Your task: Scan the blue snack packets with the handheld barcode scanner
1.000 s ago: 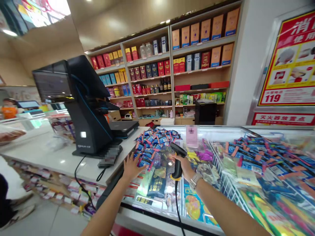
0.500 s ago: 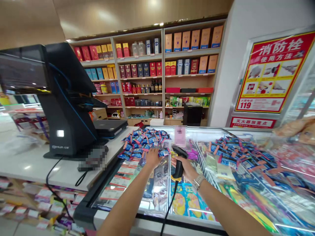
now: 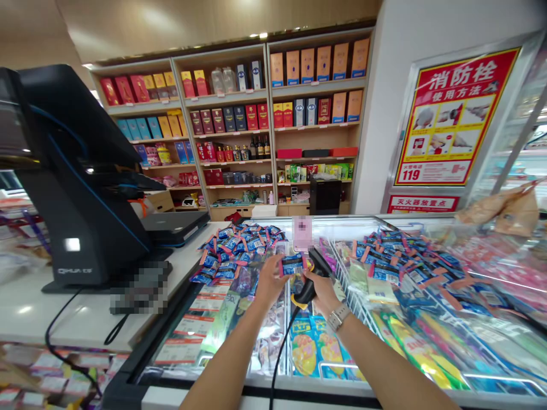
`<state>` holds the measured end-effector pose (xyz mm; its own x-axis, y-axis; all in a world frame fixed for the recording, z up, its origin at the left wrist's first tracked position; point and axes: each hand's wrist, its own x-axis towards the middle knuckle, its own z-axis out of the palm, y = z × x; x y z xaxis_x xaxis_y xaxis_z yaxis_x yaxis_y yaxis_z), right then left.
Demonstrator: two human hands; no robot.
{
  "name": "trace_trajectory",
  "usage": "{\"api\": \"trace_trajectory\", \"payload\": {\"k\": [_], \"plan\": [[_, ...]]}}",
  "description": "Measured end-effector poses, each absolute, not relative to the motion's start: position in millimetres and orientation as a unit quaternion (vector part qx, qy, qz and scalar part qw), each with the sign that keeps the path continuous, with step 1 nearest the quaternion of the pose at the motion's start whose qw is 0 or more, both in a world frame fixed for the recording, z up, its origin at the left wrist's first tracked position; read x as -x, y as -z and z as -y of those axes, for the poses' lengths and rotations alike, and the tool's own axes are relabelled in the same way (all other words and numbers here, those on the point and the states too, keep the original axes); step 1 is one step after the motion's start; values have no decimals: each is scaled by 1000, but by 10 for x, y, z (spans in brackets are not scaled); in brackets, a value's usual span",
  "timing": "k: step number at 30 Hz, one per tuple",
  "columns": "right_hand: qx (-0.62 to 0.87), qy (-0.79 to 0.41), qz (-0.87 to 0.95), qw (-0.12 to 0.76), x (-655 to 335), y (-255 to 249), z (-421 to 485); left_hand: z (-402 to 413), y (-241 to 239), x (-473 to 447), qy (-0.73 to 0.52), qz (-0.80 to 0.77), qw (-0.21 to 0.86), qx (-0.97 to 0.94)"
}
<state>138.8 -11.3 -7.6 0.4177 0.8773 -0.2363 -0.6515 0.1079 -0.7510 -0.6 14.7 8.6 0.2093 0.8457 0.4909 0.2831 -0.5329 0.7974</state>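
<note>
My left hand (image 3: 268,280) holds up a small blue and red snack packet (image 3: 292,265), pinched in its fingers above the freezer's glass lid (image 3: 239,319). My right hand (image 3: 321,291) grips a black barcode scanner (image 3: 317,271) with a yellow band; its head sits right beside the packet. The scanner's black cable (image 3: 280,353) hangs down toward me. A heap of the same blue and red packets (image 3: 239,247) lies on the lid just beyond my left hand. A watch is on my right wrist.
A black checkout terminal (image 3: 72,176) stands on the white counter (image 3: 47,319) at left, with a cable trailing off the edge. The chest freezer (image 3: 384,296) stretches right, full of packets in wire baskets. Shelves of boxes and bottles (image 3: 239,119) line the back wall. A red notice (image 3: 453,114) hangs at right.
My left hand moved from the lid to the heap and lifted one packet up beside the scanner. The view turned right and moved closer to the freezer.
</note>
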Motion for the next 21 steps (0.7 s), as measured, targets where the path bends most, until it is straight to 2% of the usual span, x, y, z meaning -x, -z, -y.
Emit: {"api": "trace_trajectory", "payload": {"k": [3, 6, 11, 17, 21], "plan": [[413, -510, 148, 740, -1433, 51, 173, -160, -31, -93, -532, -367, 478, -595], [426, -502, 145, 738, -1455, -22, 235, -184, 3, -117, -529, -390, 551, -514], [453, -493, 266, 693, -1581, -192, 351, -286, 1, 41, -575, -411, 539, -458], [539, -417, 526, 509, -1579, -341, 547, -468, 58, 315, -621, -479, 440, -437], [550, -356, 573, 492, -1476, -368, 611, -486, 96, 352, -625, -476, 433, -442]]}}
